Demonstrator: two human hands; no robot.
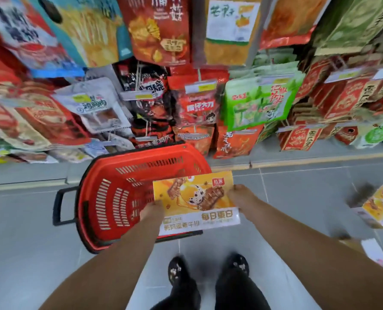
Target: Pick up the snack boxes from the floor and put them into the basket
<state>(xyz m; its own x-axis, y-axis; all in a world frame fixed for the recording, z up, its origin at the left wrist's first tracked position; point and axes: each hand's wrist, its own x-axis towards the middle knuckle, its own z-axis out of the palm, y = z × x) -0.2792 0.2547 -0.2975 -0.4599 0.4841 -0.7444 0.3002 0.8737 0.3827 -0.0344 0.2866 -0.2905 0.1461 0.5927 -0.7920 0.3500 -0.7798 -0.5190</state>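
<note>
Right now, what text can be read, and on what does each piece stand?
"红派": logo on the snack box gripped by the left hand and right hand.
"每日": start of the large print on that box's white band; the rest is blurred.
"鸡胸肉": white pouch hanging at left.
Too blurred to quote: price tags, second box on the floor, other hanging packs.

Glossy printed cardboard snack box (196, 199), slotted red plastic basket (110, 198), smooth grey floor tiles (297, 198)
</note>
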